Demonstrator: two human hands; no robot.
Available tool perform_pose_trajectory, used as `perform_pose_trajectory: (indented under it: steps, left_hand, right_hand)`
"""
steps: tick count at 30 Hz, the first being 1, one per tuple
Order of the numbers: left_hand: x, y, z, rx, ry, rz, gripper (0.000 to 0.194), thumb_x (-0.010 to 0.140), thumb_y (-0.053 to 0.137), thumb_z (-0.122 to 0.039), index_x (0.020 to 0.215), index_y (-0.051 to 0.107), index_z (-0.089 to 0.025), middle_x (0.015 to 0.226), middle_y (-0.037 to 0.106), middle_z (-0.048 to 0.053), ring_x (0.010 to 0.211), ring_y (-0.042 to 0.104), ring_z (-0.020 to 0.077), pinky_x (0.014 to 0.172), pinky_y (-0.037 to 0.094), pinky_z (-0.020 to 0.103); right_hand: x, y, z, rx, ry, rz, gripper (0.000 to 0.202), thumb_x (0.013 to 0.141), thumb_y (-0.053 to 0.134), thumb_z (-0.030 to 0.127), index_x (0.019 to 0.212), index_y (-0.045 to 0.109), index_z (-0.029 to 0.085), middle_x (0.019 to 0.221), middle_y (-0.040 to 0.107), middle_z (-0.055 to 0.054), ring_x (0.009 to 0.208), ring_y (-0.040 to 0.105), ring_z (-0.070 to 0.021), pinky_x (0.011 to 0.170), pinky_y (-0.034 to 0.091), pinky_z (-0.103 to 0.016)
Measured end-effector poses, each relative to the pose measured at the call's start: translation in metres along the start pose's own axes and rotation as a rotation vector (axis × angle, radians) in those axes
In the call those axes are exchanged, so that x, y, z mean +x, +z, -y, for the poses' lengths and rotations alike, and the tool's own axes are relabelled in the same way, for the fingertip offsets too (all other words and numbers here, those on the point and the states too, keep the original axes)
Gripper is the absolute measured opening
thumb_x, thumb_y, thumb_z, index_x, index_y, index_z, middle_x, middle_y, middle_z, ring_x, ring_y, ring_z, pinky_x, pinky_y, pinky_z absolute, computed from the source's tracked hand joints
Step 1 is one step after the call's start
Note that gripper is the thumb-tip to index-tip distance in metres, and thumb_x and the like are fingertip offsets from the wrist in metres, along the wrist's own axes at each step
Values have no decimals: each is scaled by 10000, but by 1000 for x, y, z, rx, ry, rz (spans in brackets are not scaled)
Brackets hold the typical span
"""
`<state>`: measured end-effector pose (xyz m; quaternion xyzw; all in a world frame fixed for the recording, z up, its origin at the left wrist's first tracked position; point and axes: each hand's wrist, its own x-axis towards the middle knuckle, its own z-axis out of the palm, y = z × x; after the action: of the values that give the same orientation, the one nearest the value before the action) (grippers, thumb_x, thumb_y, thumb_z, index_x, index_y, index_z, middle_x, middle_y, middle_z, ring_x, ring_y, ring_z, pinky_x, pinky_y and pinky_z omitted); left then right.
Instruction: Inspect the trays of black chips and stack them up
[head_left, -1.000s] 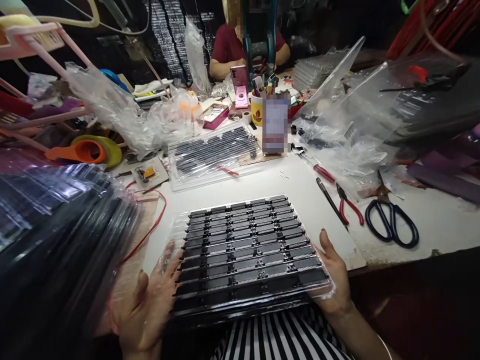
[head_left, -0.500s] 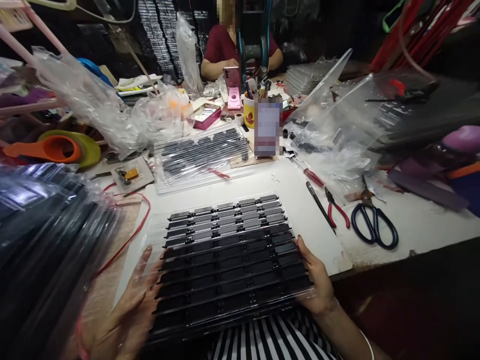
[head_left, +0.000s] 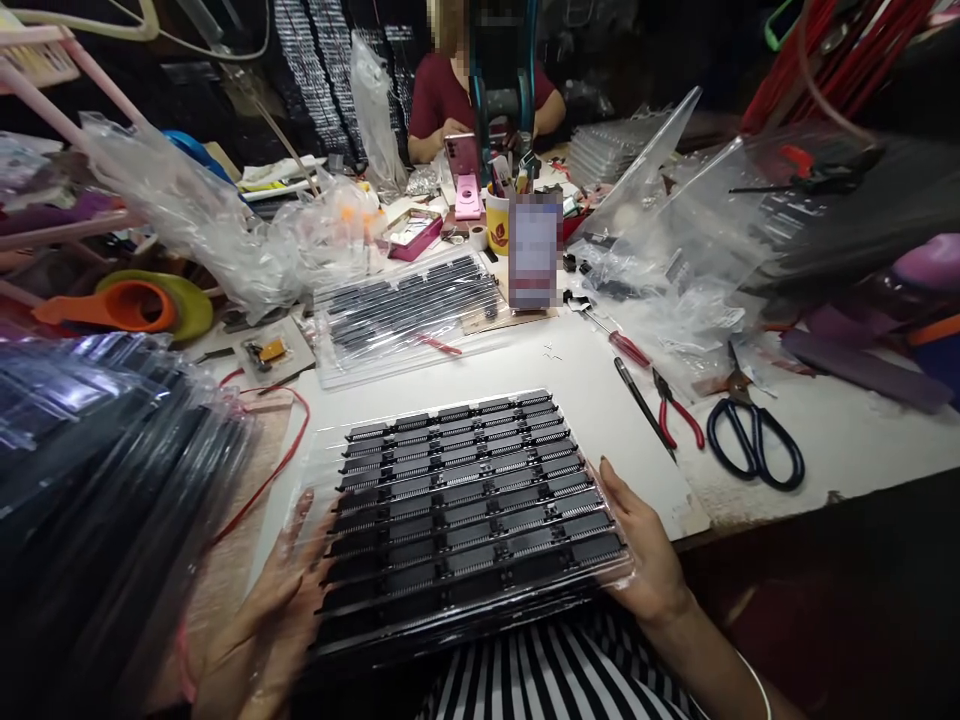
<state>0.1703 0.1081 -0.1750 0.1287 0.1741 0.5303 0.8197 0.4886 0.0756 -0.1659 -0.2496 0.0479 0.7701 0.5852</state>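
Between my hands is a clear plastic tray (head_left: 324, 470) filled with rows of black comb-like plastic parts (head_left: 465, 500); more layers show under its near edge. My left hand (head_left: 274, 590) grips the tray's left side, fingers seen partly through the clear plastic. At the right edge, my right hand (head_left: 645, 550) is closed round the tray, thumb on the side and the other fingers hidden beneath. The tray tilts, its far edge over the white work surface (head_left: 600, 400) and its near edge above a striped garment.
Stacked trays (head_left: 97, 520) stand at left beside a red ribbon (head_left: 289, 450). Another filled tray (head_left: 409, 310) lies ahead. Rightward are scissors (head_left: 754, 440), red-handled pliers (head_left: 679, 415) and a screwdriver (head_left: 628, 348). A propped phone (head_left: 534, 255) and a person (head_left: 435, 100) are farther back.
The tray has tilted in my hands, so light now shows the parts in its nearer rows that looked dark before. Both hands keep their hold.
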Motion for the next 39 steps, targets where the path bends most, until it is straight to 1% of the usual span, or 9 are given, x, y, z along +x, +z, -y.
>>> perform_pose_trajectory:
  steps: [2,6,9,13,19,24,28,33,39]
  left_hand:
    - [-2,-6,-5,-17,-41,49,586,948,133,-114,1463,52,-382,1476,344,-34,1301,375,115,1060,316,243]
    - [-6,-13,-14,94,-78,-109,605,946,186,-117,1464,17,-379,1429,441,-40,1258,446,87,1043,342,211]
    - [-5,-9,-14,132,-98,-166,614,946,224,-121,1468,21,-373,1349,544,-11,1214,510,123,1072,346,297]
    - [1,0,-7,229,-64,-208,572,947,270,-147,1466,178,-367,1232,641,27,1163,567,202,1079,345,449]
    - [3,5,-2,233,-30,-314,517,952,348,-268,1452,253,-361,1242,633,40,1198,539,228,1093,327,459]
    - [1,4,-3,268,-18,-362,536,931,379,-223,1442,287,-355,1167,668,47,1126,593,218,1064,368,444]
    - [0,5,-4,299,-10,-346,556,919,395,-193,1443,288,-348,1114,682,53,1064,625,217,1030,406,446]
    - [1,6,-4,333,19,-317,606,902,412,-131,1457,256,-317,1092,674,72,990,646,199,959,469,407]
    - [0,3,-3,301,44,-311,620,881,457,-110,1447,274,-288,1057,662,80,923,650,183,811,531,332]
  right_hand:
    - [-3,3,2,8,-45,-1,331,960,396,360,1140,641,230,1041,717,-39,964,664,-180,969,450,-400]
    - [-4,3,4,0,-23,24,368,969,364,388,1157,627,213,1051,712,-53,979,660,-188,970,446,-410]
    - [-2,-2,3,-1,30,42,351,966,384,371,1124,643,195,1030,717,-59,966,664,-191,956,455,-413]
    - [0,-8,1,34,58,43,305,935,457,372,1039,684,196,1000,726,-53,953,668,-198,952,462,-414]
    - [-1,-10,-1,54,42,22,249,913,503,324,977,708,197,941,738,-48,941,670,-194,955,472,-399]
    - [1,-9,-3,37,49,13,274,933,466,303,987,709,190,928,738,-50,934,671,-188,958,478,-399]
    - [0,-10,-3,32,39,-3,275,937,461,292,982,715,197,908,742,-41,914,679,-185,965,478,-397]
    - [1,-10,-2,73,22,-113,282,941,441,253,949,721,212,839,749,-23,839,697,-174,953,496,-382]
    - [1,-4,0,96,-7,-392,439,971,293,249,897,725,228,799,752,-28,758,709,-170,923,519,-380]
